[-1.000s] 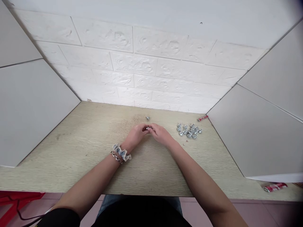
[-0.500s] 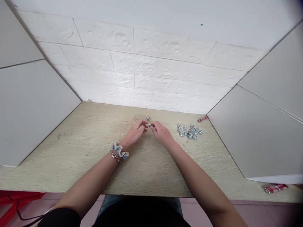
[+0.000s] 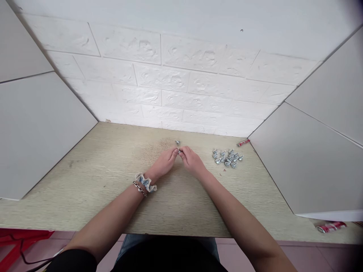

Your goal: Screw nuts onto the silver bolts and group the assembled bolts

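Both hands meet over the middle of the board, around one small metal screw (image 3: 179, 151) with a washer-like head. My left hand (image 3: 166, 159), with a scrunchie and a chain bracelet at its wrist, pinches the head end between thumb and fingers. From the other side, my right hand (image 3: 192, 159) grips the shank with its fingertips; most of the screw is hidden by the fingers. A second screw (image 3: 177, 142) lies on the board just beyond the fingertips. Right of my right hand, a cluster of several similar screws (image 3: 229, 158) lies loose.
The wooden tabletop (image 3: 99, 204) runs back to a white brick-patterned wall (image 3: 176, 79). White panels stand left (image 3: 42, 136) and right (image 3: 306, 162). A red battery-like cylinder (image 3: 243, 143) lies by the right panel, another red cylinder (image 3: 331, 226) near the front right edge.
My left hand has moved slightly right, and its thumb and fingers have closed on the screw's head. My right hand keeps its hold. The loose screws have not moved.
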The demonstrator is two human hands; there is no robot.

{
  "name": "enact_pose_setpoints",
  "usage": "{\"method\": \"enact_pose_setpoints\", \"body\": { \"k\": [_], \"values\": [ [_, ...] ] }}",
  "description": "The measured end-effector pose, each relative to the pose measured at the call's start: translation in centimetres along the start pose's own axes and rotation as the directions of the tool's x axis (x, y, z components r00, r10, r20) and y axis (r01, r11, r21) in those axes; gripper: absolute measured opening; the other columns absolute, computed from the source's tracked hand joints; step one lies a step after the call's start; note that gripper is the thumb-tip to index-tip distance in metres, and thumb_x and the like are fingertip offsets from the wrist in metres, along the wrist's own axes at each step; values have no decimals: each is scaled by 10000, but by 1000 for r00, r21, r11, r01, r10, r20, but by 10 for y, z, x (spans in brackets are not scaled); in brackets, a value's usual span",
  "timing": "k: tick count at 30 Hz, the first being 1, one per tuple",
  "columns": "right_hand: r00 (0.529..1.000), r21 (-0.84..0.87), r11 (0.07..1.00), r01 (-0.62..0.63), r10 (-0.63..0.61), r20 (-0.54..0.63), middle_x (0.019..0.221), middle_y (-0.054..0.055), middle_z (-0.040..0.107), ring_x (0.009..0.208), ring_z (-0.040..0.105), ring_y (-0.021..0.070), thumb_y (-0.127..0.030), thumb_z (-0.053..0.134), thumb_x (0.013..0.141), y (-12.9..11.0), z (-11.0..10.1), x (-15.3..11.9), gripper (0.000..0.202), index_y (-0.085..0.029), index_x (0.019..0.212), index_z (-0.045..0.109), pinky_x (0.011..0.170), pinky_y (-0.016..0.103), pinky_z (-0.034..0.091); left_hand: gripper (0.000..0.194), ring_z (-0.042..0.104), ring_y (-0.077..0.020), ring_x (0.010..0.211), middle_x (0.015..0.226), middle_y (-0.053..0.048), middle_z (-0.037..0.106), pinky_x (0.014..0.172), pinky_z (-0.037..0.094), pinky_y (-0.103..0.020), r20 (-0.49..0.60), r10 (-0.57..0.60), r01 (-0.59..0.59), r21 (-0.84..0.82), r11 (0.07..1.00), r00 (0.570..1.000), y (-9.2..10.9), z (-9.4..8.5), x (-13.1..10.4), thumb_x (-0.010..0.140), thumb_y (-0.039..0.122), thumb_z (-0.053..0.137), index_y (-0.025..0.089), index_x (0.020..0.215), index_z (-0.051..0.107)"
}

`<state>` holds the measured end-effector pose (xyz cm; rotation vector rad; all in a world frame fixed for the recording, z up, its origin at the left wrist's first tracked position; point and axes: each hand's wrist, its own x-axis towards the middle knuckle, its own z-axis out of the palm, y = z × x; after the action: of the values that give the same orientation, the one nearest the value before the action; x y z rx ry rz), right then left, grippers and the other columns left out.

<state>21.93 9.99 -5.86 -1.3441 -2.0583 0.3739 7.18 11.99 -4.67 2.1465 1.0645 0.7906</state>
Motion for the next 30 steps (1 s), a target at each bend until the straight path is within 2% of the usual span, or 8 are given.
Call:
{"method": "enact_pose_setpoints", "body": {
  "k": [4,8,15,17,19,22,26,30],
  "values": [
    [999,144,988,-54,54,5,883,53,539,815,497,151,-292,289,895,-2,1,2,211,-182,941,464,715,267,374,353,486,-136,713,765,-27,530,676,374,-261,-15,0,1,64,998,1000,-1,1,1,916,361,197,162,780,455],
    [988,222,968,-120,95,121,780,19,548,723,493,126,-291,312,879,4,0,5,215,-178,872,495,662,247,370,356,502,-146,730,784,-28,559,680,369,-265,32,8,-12,147,989,999,-4,2,1,911,342,206,164,772,481],
    [906,320,870,-374,270,326,734,-7,592,606,543,103,-317,514,765,12,-11,8,180,-161,811,590,595,213,397,413,514,-156,688,744,-33,592,645,359,-273,42,-53,44,198,979,998,-6,3,1,893,368,225,161,736,546],
    [896,230,893,-388,307,320,742,1,609,631,553,112,-300,519,761,16,-19,9,165,-163,787,607,610,213,399,431,520,-167,700,745,-44,598,647,361,-280,31,-90,82,203,976,995,-6,3,1,889,387,224,158,742,558],
    [905,-11,935,-355,346,246,748,25,619,692,552,131,-257,505,768,24,-31,9,152,-159,748,619,643,221,385,449,523,-177,716,752,-52,600,657,365,-287,15,-113,108,209,972,993,-7,2,1,886,410,218,156,744,560],
    [874,-401,833,-382,466,135,804,70,621,777,545,151,-159,476,759,42,-52,7,143,-142,739,617,671,228,367,468,527,-182,722,753,-51,600,659,367,-289,10,-115,110,219,970,993,-9,2,1,883,436,205,163,730,553],
    [822,-494,747,-446,560,104,794,114,613,757,556,174,-117,494,724,60,-68,0,117,-118,736,611,640,241,370,451,527,-175,707,750,-46,602,647,359,-282,45,-84,70,247,966,995,-9,4,0,883,437,214,172,731,545],
    [787,-548,684,-481,613,74,842,144,607,785,574,196,-60,449,725,57,-71,-5,178,-109,791,607,641,257,375,441,526,-174,704,745,-47,598,643,353,-280,61,-76,58,256,965,995,-9,5,0,886,426,219,166,720,534]
  ]
}}
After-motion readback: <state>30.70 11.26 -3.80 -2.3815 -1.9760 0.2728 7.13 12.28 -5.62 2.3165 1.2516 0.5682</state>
